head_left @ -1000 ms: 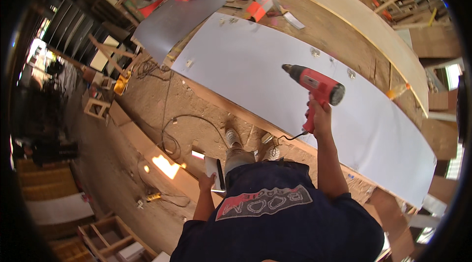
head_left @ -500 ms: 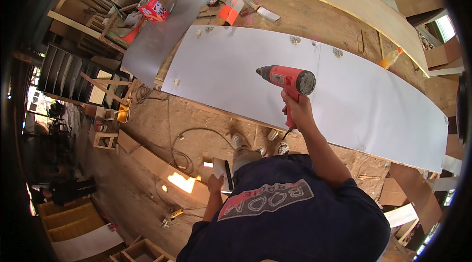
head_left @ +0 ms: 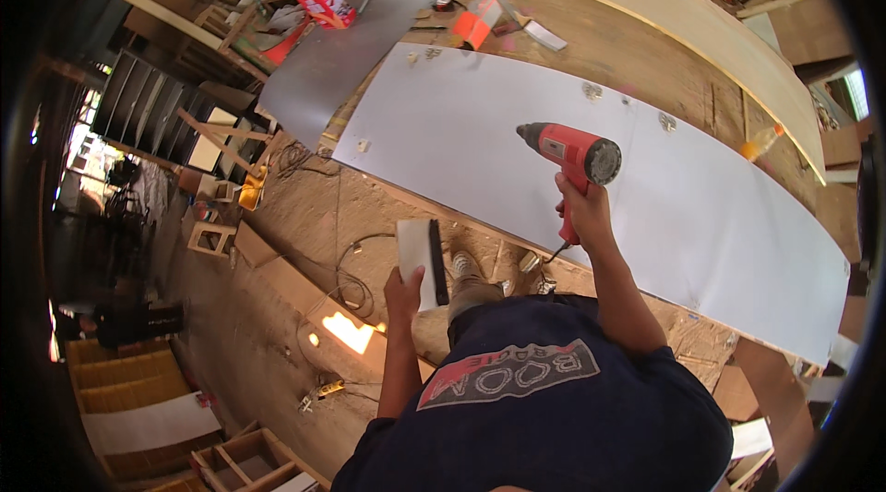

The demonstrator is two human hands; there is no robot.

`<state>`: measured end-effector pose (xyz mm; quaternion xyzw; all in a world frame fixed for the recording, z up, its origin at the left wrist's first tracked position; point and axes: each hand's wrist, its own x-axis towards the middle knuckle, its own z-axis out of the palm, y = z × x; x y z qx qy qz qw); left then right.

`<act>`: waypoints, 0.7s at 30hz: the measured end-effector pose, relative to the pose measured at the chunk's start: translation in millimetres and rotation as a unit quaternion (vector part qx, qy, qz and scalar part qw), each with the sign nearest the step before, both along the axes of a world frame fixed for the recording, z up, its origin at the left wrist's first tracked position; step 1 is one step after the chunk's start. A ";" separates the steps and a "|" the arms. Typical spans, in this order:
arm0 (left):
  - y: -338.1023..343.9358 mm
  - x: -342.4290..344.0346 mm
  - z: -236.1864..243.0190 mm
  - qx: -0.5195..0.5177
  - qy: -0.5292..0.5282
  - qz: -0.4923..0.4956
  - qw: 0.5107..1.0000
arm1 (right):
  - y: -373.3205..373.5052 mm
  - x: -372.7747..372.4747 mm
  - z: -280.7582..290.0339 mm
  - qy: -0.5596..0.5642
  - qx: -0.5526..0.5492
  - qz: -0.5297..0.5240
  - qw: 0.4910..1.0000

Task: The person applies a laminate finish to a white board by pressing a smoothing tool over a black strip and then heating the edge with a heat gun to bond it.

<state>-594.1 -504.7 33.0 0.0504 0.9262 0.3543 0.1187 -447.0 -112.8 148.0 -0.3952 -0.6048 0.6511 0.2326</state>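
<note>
My right hand (head_left: 587,211) is closed round the handle of a red and black heat gun (head_left: 574,150), its nozzle towards the left. The gun is above a long white panel (head_left: 461,132) lying across the bench. Metal hinges (head_left: 592,90) are fixed along the panel's far edge. In front of the panel's near edge, my left hand (head_left: 404,294) grips a flat, light-coloured plate with a black strip (head_left: 413,247) down its right side; its exact kind is unclear. The plate is upright in view and apart from the panel.
A curved plywood strip (head_left: 683,17) lies beyond the panel, near a bottle with orange liquid (head_left: 760,143). A grey sheet (head_left: 318,86) and a red can (head_left: 327,5) are at the upper left. A cable (head_left: 343,261) loops on the floor. A person (head_left: 129,324) is far left.
My left hand has come up and forward with the plate, which now shows its broad face. The heat gun stays over the panel in my right hand. The whole view has shifted slightly.
</note>
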 end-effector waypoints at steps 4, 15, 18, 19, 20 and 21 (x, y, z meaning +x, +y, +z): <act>35.4 -19.6 16.7 0.118 0.015 -0.045 0.992 | -4.5 -5.5 -4.0 0.002 -0.002 0.012 1.000; 78.8 -57.8 -9.8 0.170 -0.018 -0.068 0.983 | -2.1 -15.4 0.1 -0.013 0.004 0.002 1.000; 78.7 -69.2 -21.8 0.187 -0.073 -0.063 0.978 | -5.2 -24.0 -0.6 -0.025 0.000 -0.007 1.000; 78.4 -74.1 -25.5 0.189 -0.073 -0.061 0.977 | -7.3 -28.8 -0.8 -0.025 0.001 -0.005 1.000; 75.4 -82.2 -28.0 0.208 -0.083 -0.050 0.973 | -10.7 -37.5 -0.6 -0.016 -0.004 -0.007 1.000; 72.5 -90.3 -30.5 0.226 -0.093 -0.039 0.969 | -14.6 -46.1 -0.5 -0.007 -0.009 -0.009 1.000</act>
